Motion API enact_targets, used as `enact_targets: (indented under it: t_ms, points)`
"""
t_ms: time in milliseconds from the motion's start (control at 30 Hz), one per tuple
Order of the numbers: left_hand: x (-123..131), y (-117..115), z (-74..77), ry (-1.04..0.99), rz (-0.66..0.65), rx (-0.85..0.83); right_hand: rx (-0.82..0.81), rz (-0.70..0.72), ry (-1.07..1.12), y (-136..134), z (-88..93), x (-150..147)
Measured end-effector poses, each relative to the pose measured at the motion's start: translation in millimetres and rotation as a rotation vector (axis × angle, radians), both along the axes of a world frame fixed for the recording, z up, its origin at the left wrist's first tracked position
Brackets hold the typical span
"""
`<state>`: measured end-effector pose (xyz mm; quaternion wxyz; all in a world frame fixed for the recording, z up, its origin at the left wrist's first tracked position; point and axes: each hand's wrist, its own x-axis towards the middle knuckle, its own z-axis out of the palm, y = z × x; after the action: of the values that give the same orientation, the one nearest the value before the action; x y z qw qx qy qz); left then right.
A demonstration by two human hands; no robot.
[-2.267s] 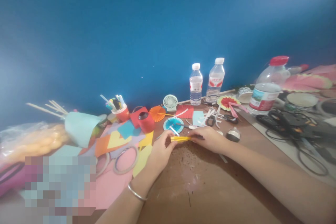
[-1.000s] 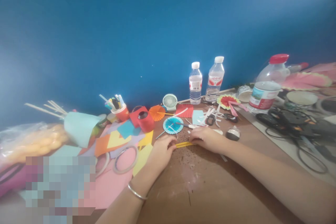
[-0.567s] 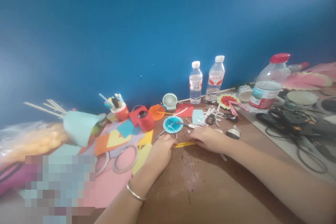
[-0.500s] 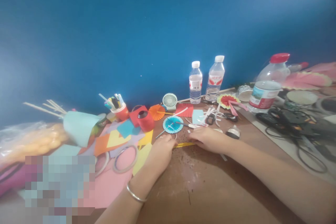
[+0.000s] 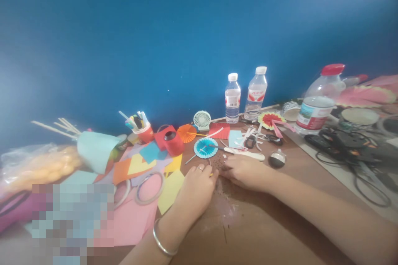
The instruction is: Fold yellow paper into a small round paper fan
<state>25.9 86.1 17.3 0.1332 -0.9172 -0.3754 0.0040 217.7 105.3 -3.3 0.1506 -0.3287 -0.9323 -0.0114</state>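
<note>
My left hand point(image 5: 195, 186), with a ring and a silver bangle, lies knuckles up on the brown table point(image 5: 248, 232), fingers curled down. My right hand point(image 5: 245, 172) is right beside it, fingertips bent and pressed to the tabletop. Between the two hands only a sliver of the folded yellow paper strip point(image 5: 212, 174) shows; the rest is hidden under the fingers. A blue pleated paper fan point(image 5: 205, 148) lies just beyond the hands. A white-handled craft knife point(image 5: 245, 154) lies behind my right hand.
Coloured paper sheets point(image 5: 137, 215) and tape rings point(image 5: 149, 182) lie on the left. A red pen cup point(image 5: 143, 131), mini fan point(image 5: 202, 119), two small water bottles point(image 5: 232, 98), scissors point(image 5: 250, 141) stand near the blue wall. A big bottle point(image 5: 317, 105) and black cables point(image 5: 351, 145) fill the right.
The hands have drawn together and a little nearer to me, so the yellow strip, earlier stretched between them, is now almost covered. The craft knife behind my right hand is now uncovered.
</note>
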Motion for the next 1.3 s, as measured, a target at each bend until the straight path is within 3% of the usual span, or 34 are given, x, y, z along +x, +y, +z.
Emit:
enact_targets:
  t_ms: [233, 500, 767, 1067, 1300]
  points:
    - [-2, 0, 2.4, -0.003, 0.080, -0.007, -0.135, -0.012, 0.044, 6, -0.9, 9]
    - [-2, 11, -8.1, -0.138, 0.083, -0.019, -0.245, -0.109, 0.210, 7, -10.7, 4]
    - [-6, 15, -19.1, -0.488, 0.142, -0.225, -0.209, -0.223, 0.310, 1, -21.7, -11]
    - [0, 10, -14.9, -0.537, 0.070, -0.148, -0.152, -0.246, 0.352, -8, -12.0, -18]
    - [2, 4, -9.3, -0.558, 0.000, -0.067, -0.031, -0.164, 0.420, -10, -11.3, -16]
